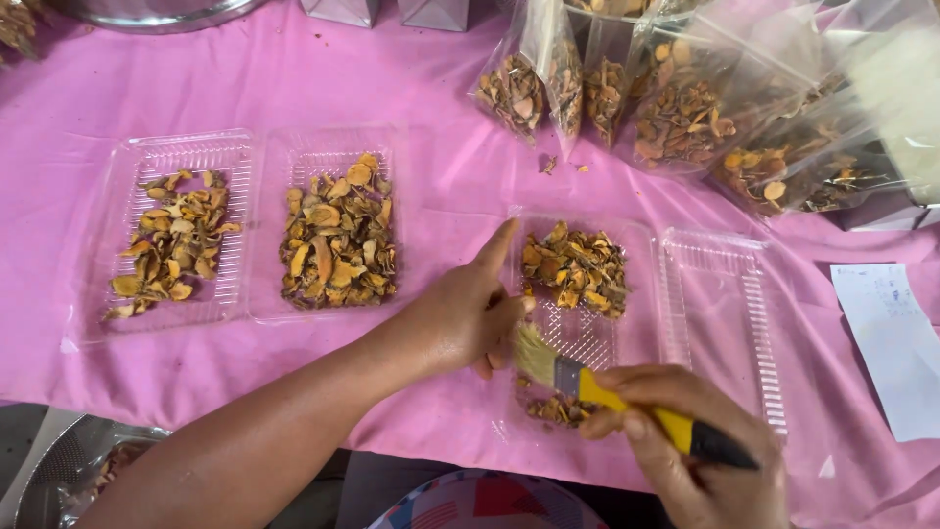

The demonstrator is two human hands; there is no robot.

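Observation:
My right hand (700, 446) grips a paintbrush (587, 384) with a yellow and black handle, its pale bristles resting in a clear plastic tray (578, 338). That tray holds dried orange-brown slices (575, 266) at its far end and a small pile near the brush. My left hand (468, 312) rests against the tray's left edge, index finger stretched forward, holding nothing.
Two clear trays (227, 162) (318, 157) with dried slices lie at the left, an empty one (720, 313) at the right. Clear bags of slices (676, 108) stand at the back. A white paper (896, 338) lies far right, a metal sieve (69, 470) lower left. A pink cloth (392, 88) covers the table.

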